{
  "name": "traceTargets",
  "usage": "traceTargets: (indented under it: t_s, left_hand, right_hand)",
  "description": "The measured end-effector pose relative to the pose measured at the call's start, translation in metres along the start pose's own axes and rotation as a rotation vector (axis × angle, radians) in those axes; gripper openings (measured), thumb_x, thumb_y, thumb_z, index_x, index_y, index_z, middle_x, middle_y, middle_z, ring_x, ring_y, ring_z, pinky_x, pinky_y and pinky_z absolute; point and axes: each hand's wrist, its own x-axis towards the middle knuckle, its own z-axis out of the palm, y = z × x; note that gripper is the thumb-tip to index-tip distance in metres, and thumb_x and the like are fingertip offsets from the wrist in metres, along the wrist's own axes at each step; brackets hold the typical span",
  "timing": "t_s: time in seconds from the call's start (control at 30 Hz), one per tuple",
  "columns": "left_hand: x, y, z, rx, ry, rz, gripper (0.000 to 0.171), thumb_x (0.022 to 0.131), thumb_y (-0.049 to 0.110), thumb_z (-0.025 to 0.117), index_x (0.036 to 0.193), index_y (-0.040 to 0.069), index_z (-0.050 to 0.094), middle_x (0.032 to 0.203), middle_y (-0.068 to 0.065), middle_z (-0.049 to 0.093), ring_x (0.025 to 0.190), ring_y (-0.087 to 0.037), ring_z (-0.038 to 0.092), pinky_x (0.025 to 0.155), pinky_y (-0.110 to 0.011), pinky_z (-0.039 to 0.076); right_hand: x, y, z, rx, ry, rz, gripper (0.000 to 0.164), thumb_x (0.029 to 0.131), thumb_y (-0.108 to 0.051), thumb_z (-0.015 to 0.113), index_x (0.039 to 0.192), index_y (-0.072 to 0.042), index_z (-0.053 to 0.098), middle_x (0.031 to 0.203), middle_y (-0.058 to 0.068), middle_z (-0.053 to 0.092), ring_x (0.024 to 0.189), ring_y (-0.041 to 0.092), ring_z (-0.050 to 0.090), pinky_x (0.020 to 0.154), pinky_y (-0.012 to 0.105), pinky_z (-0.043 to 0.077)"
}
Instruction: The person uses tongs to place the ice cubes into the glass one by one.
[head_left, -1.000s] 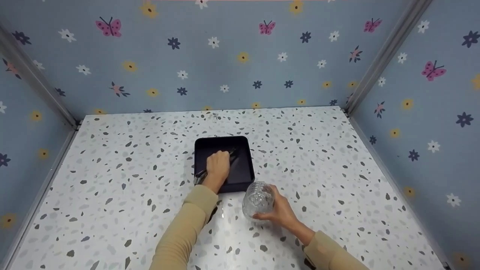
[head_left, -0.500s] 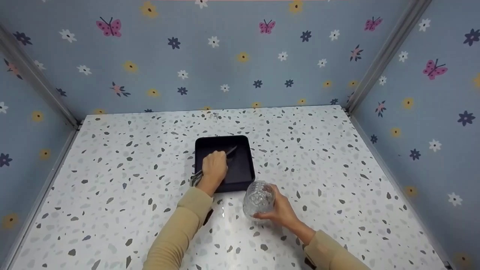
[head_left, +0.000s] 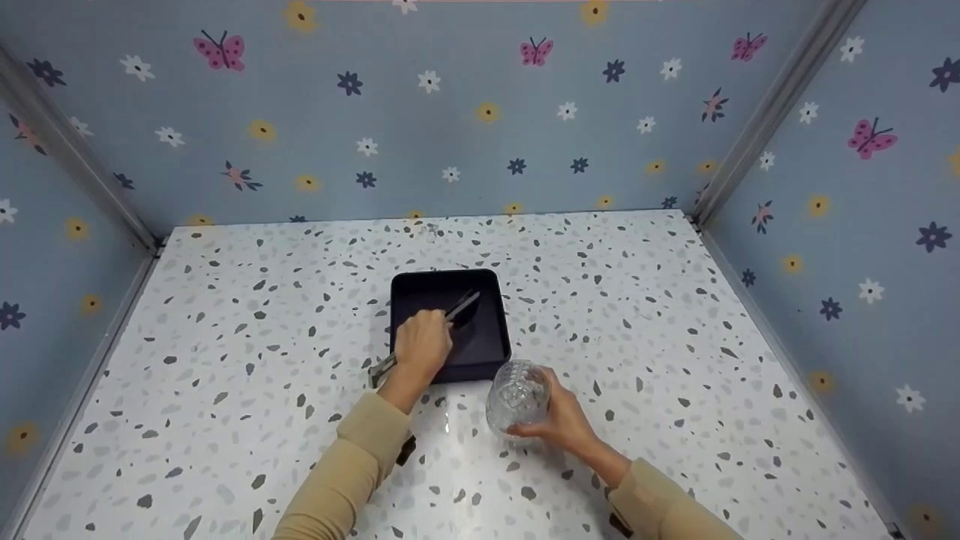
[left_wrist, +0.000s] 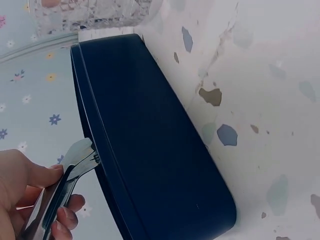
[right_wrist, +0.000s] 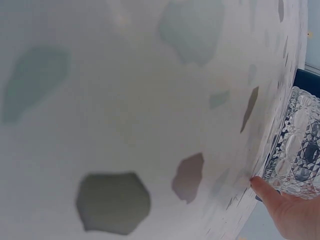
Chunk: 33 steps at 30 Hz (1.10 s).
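My left hand is over the left side of a square dark tray, fingers curled round some metal cutlery. The cutlery slants across the tray, sticking out on both sides of the hand. In the left wrist view, one piece ends in short tines like a fork; another has a flat, rounded end. How many pieces there are, I cannot tell. By the tray's near right corner, my right hand grips a clear glass with a cut pattern, thumb and fingers at its side.
The tray stands on a white speckled tabletop. Blue panels with flowers and butterflies rise at the back and both sides, joined by grey metal corner posts.
My left hand has shifted left and slightly toward me with the cutlery, whose ends now show farther past the hand. The right hand and the glass have stayed in place.
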Motion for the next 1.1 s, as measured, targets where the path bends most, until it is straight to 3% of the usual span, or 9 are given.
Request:
traceTargets:
  t_s: [0.37,0.7,1.1]
  left_hand:
    - [-0.022,0.012,-0.017,-0.038,0.001,0.099,0.012,0.079,0.014,0.064,0.074,0.004,0.064,0.068,-0.013,0.062,0.058,-0.032,0.059,0.048,-0.042,0.045]
    - [-0.041,0.023,-0.034,-0.029,0.001,0.198,0.017,0.079,0.018,0.064,0.09,0.005,0.068,0.074,-0.01,0.063,0.06,-0.031,0.06,0.048,-0.041,0.045]
    - [-0.063,0.036,-0.051,-0.018,-0.009,0.293,0.018,0.079,0.019,0.064,0.091,0.006,0.067,0.067,-0.007,0.059,0.054,-0.027,0.057,0.045,-0.037,0.044]
  right_hand:
    - [0.0,0.0,0.0,-0.01,0.011,-0.051,0.091,0.052,-0.036,0.083,0.123,-0.004,0.037,0.111,0.015,0.056,0.1,0.028,0.055,0.086,0.042,0.041]
    - [0.0,0.0,-0.001,-0.009,0.003,-0.036,0.091,0.052,-0.034,0.083,0.124,-0.003,0.037,0.113,0.014,0.056,0.101,0.027,0.054,0.088,0.041,0.039]
    - [0.0,0.001,0.0,-0.001,0.018,-0.066,0.093,0.051,-0.035,0.083,0.124,-0.003,0.037,0.114,0.015,0.055,0.102,0.028,0.054,0.088,0.042,0.039]
